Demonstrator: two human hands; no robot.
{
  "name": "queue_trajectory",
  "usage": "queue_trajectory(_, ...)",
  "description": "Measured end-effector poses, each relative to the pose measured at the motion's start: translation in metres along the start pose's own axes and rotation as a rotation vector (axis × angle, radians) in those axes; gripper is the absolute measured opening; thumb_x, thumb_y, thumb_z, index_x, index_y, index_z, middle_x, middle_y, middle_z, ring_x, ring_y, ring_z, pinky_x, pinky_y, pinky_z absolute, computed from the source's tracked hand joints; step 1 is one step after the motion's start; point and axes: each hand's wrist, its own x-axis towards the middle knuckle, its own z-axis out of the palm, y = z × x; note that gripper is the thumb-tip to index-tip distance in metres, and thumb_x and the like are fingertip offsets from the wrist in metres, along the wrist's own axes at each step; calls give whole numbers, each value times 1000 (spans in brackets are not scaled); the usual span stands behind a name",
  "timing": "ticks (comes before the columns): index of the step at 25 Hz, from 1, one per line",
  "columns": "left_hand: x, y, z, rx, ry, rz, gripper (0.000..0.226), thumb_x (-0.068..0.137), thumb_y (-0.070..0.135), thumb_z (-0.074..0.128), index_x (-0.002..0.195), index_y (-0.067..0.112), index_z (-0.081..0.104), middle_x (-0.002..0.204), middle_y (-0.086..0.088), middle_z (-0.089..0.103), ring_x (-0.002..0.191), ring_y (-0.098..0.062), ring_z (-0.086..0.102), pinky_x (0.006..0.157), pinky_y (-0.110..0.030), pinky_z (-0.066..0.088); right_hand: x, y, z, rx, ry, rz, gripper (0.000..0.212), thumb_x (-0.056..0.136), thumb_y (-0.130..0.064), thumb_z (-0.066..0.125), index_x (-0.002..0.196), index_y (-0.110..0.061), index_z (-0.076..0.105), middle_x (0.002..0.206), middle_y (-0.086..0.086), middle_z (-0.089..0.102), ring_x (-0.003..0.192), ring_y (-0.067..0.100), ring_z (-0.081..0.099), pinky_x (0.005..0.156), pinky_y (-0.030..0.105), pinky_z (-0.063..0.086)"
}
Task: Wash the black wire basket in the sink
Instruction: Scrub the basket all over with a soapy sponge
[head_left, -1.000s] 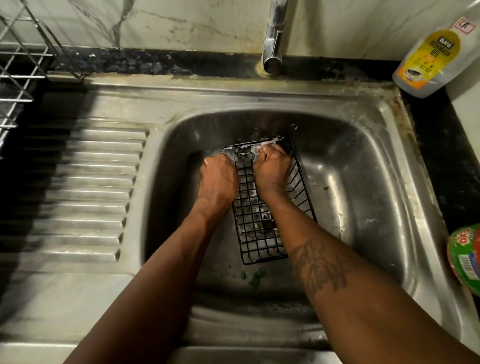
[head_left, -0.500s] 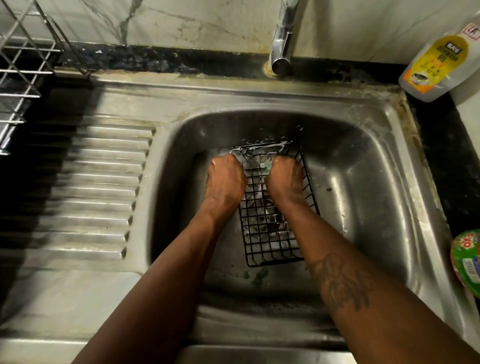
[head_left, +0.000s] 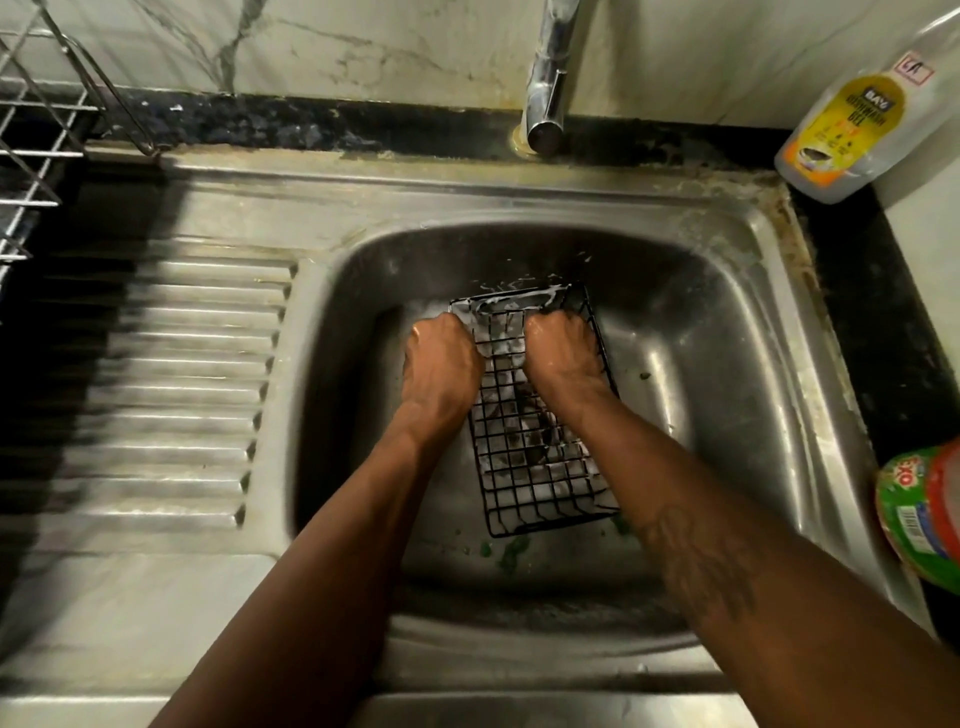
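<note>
Left hand (head_left: 441, 369) grip clamped on basket (head_left: 535, 467) far rim; right hand (head_left: 563, 353) curled beside it, can't tell on what. I'd pin basket flat, scrub every wire crossing.

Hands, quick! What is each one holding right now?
Left hand: curled, gripping the rim of the black wire basket.
Right hand: curled inside the basket; contents hidden.

left hand (head_left: 441, 364): bare | right hand (head_left: 561, 348): bare | right forearm (head_left: 649, 467): dark tattoo (head_left: 711, 561)

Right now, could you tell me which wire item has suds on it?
The black wire basket in the sink, foam along its far rim; the silver rack has none.
</note>
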Motion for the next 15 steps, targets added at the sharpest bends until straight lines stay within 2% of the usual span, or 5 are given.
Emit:
queue_trajectory(4,-5,7,-5,13,-45,0,23,90,10,54,71,11,65,61,-2,59,55,-19,63,44,-26,46,-1,-6,18,114,-9,66,21,93,-9,62,114,-7,66,115,12,62,102,25,61,76,29,46)
queue_trajectory(6,-6,6,-13,25,-65,-37,24,87,12,56,63,12,58,61,-3,59,61,-25,68,45,-24,45,0,-8,26,180,-3,27,17,93,-12,64,109,-10,68,107,7,66,88,17,58,70,23,39)
queue_trajectory(9,-8,3,-35,64,44,-158,18,77,26,65,73,8,64,73,-11,61,68,-33,62,60,-33,48,5,3,27,185,-55,-85,29,88,2,60,109,-12,73,97,9,72,83,19,66,66,21,46)
queue_trajectory(12,-3,-1,-43,68,75,-35,36,63,23,70,96,10,74,86,-16,71,83,-38,67,73,-39,55,11,16,27,259,-133,-154,35,91,4,57,115,-15,74,105,10,74,86,16,69,74,20,52)
queue_trajectory(15,2,2,-37,-5,-160,158,35,62,18,67,96,17,75,80,-7,73,76,-29,70,74,-36,61,13,23,22,315,-210,-220,33,96,-1,54,104,-26,75,108,5,72,82,6,64,73,21,51)
